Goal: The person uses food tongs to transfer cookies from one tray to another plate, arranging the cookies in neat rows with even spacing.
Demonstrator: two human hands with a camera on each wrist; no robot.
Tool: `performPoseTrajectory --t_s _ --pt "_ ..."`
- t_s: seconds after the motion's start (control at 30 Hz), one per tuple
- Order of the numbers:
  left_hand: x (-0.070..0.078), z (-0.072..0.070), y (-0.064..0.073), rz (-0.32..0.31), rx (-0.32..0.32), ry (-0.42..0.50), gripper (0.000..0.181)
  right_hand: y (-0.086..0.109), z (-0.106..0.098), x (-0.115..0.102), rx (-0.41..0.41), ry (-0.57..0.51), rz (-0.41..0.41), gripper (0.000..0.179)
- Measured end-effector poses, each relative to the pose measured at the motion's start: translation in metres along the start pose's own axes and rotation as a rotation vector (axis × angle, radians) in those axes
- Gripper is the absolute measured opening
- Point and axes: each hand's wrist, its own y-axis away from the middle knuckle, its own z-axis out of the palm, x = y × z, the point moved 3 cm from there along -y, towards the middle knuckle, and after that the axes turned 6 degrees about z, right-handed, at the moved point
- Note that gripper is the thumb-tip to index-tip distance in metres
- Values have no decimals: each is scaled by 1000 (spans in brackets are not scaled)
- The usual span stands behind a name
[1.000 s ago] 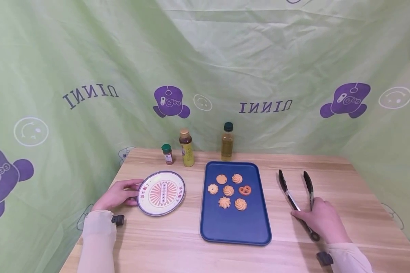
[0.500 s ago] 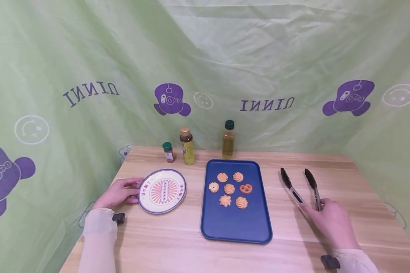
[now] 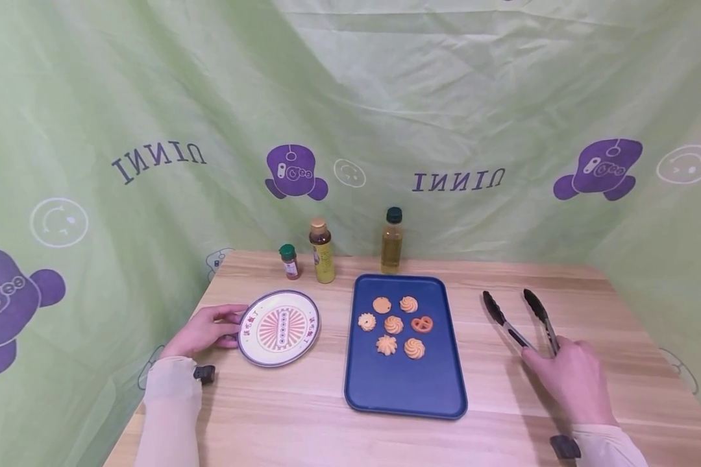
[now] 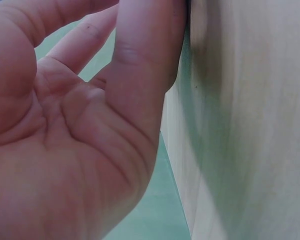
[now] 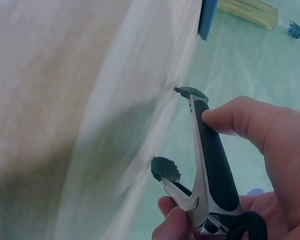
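In the head view my left hand holds the left rim of a round white plate with a red ray pattern and a dark edge. The left wrist view shows the palm and curved fingers close to the table, the plate itself hidden there. My right hand grips metal tongs with black tips and dark handle grips, the thumb on one arm and fingers on the other. The tongs' tips stand apart and point away from me. Between the hands lies a blue tray bearing several cookies and a pretzel.
Behind the plate stand a small green-capped spice jar and a yellow-labelled bottle. An oil bottle with a dark cap stands behind the tray. A green printed curtain closes off the wooden table at the back and sides.
My right hand has closed round the tongs and shifted right, covering their hinge end. The tongs' tips have moved slightly right and nearer each other. The left hand and plate keep their place.
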Motion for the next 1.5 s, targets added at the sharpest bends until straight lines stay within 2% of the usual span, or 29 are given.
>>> performPoseTrajectory --t_s 0.17,0.3,0.57,1.0,1.3,1.5 --pt "0 0 0 1 -2 -1 61 4 -1 1 3 -16 19 87" --pt "2 -1 -1 -7 1 -16 61 5 -1 -1 18 -34 4 83" --pt "5 -3 -2 -2 -2 -23 60 5 -1 -12 -16 -56 -28 87" --pt "4 0 1 8 3 -11 60 4 -7 -69 -58 -58 -221 74" --pt "-1 0 1 16 6 13 60 8 -2 -103 -84 -99 -302 64" --pt "-2 1 1 16 12 13 59 11 6 -123 -124 -85 -332 59"
